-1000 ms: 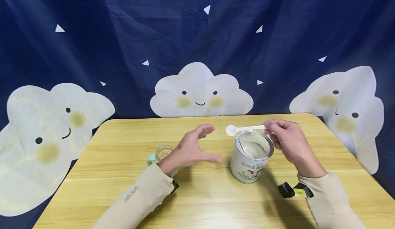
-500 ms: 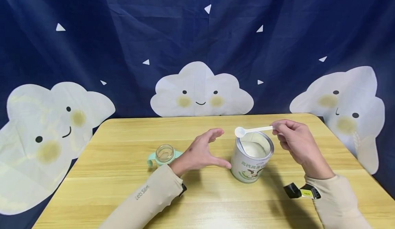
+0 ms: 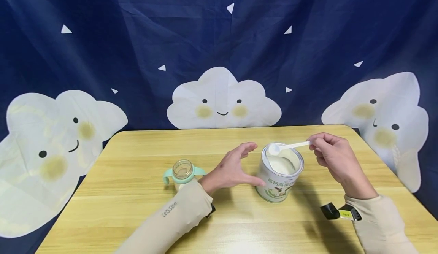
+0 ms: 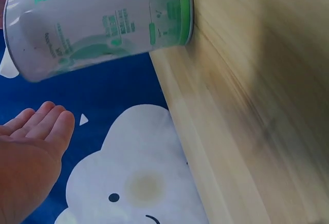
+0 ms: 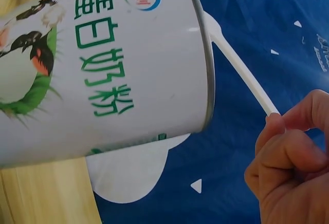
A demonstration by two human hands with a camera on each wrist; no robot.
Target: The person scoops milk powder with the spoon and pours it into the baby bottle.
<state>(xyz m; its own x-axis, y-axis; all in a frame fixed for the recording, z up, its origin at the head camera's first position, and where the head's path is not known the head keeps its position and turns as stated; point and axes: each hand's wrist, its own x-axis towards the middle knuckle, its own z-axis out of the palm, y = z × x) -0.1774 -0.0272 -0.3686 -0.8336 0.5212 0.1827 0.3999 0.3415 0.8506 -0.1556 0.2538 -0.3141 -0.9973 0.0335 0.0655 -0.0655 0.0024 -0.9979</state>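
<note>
An open white milk powder can (image 3: 275,189) with green lettering stands upright on the table, pale powder visible inside. My right hand (image 3: 333,157) pinches the handle end of a white plastic scoop (image 3: 274,149), whose bowl is over the can's mouth. In the right wrist view, the scoop's handle (image 5: 247,77) slants from behind the can's rim to my fingertips. My left hand (image 3: 230,170) is spread at the can's left side, thumb tip in front of its wall. Whether that thumb touches cannot be told. In the left wrist view, the fingers (image 4: 43,126) are straight, apart from the can.
A clear bottle (image 3: 182,170) with a mint-green two-handled collar stands uncapped left of the can, partly hidden by my left forearm. The wooden table (image 3: 137,162) ends at the back before a dark blue curtain (image 3: 191,37) with white clouds.
My left hand has moved right, up to the can. My right hand has shifted right, bringing the scoop's bowl from left of the can to over its mouth. More of the bottle shows.
</note>
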